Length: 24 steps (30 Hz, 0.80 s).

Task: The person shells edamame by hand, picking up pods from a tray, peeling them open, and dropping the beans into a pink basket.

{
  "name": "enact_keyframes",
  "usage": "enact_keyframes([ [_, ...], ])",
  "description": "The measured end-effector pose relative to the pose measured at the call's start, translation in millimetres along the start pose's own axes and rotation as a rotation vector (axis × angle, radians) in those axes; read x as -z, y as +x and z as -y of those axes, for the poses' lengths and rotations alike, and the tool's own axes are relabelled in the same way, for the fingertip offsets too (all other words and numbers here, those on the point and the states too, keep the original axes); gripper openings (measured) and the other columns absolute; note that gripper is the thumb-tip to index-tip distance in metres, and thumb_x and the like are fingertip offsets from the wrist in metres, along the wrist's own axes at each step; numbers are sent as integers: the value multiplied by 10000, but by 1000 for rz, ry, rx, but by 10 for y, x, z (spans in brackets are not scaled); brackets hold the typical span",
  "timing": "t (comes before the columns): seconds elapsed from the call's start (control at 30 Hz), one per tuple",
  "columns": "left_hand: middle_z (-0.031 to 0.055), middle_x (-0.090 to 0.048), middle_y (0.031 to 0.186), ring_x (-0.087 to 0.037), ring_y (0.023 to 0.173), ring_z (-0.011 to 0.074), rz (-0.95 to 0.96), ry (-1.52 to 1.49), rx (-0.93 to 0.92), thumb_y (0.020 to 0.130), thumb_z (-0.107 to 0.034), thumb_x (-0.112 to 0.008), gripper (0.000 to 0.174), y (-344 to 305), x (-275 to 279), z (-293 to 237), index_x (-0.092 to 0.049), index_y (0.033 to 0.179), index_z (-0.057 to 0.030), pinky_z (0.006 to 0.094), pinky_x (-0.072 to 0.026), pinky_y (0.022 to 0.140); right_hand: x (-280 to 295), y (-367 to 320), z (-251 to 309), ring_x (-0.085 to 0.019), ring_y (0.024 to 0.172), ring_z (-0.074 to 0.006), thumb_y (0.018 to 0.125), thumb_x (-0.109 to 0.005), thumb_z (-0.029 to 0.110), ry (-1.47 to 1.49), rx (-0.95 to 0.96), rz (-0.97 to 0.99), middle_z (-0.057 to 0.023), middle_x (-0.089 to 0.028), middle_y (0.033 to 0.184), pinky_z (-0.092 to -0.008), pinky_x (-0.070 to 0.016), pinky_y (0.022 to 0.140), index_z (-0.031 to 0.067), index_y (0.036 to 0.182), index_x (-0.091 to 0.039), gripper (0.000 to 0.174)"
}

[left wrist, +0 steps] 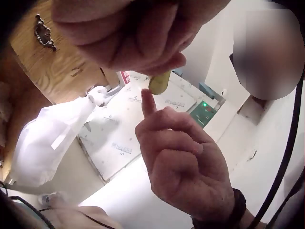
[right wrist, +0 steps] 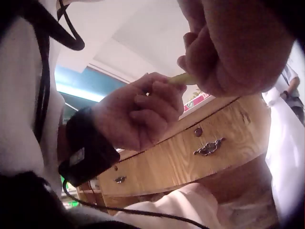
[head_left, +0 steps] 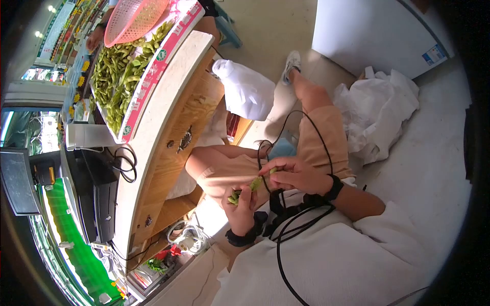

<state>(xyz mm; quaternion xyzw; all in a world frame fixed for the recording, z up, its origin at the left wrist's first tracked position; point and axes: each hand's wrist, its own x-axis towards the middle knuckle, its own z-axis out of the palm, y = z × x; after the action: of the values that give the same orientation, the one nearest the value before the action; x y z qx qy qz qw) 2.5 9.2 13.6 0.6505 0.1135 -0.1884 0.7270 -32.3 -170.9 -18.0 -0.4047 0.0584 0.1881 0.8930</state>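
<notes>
Over the lap, my left hand (head_left: pixel 242 214) grips several green soybean pods (head_left: pixel 234 197) in its curled fingers. One pod (head_left: pixel 256 183) sticks out past its thumb towards the other hand. My right hand (head_left: pixel 305 178) faces it, thumb and forefinger close together around a bit of green pod (head_left: pixel 273 170). In the right wrist view a pod (right wrist: pixel 182 79) bridges the fingertips of both hands. The left wrist view has a pod end (left wrist: pixel 159 83) below the left fingers, the right forefinger's tip right beside it.
A curved wooden counter (head_left: pixel 168 117) with drawers stands at the left. On it lie a heap of pods (head_left: pixel 120 71) and a pink basket (head_left: pixel 133 20). A white bag (head_left: pixel 245 89) hangs from its side. Black cables (head_left: pixel 291 234) loop around the arms; white plastic sheeting (head_left: pixel 380 112) lies on the floor.
</notes>
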Motion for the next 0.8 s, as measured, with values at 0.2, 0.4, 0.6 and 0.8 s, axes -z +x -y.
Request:
enact_keyframes([
  [0.2,12,-524,659,-441,533,60,65,40,-98,891,-101,-574,101,-1,19,67,-512,846,-35,182,-320,467,-34,43,-32,-457,727,-42,846,-671,261,-148,60,28,43,-503,793,-190,-387,618,31,1044,-538,331],
  [0.4,39,-609,821,-526,715,70,228,351,-246,863,1,-597,128,-56,31,136,-631,985,23,196,-438,641,-50,67,-73,-473,772,-22,843,-681,200,-329,50,-27,38,-526,845,-175,-399,662,55,962,-545,232],
  [0.6,23,-584,782,-492,647,61,265,221,-91,870,28,-551,147,-56,58,90,-626,996,32,180,-392,573,-8,76,-84,-476,741,-39,813,-707,258,-406,106,-6,22,-550,816,-192,-400,631,50,910,-561,272],
  [0.8,29,-595,795,-495,643,55,199,244,-49,871,37,-525,129,-86,3,76,-618,958,26,175,-397,571,4,65,-117,-495,709,-68,797,-683,259,-446,169,12,-8,-573,798,-214,-408,611,27,901,-577,275],
])
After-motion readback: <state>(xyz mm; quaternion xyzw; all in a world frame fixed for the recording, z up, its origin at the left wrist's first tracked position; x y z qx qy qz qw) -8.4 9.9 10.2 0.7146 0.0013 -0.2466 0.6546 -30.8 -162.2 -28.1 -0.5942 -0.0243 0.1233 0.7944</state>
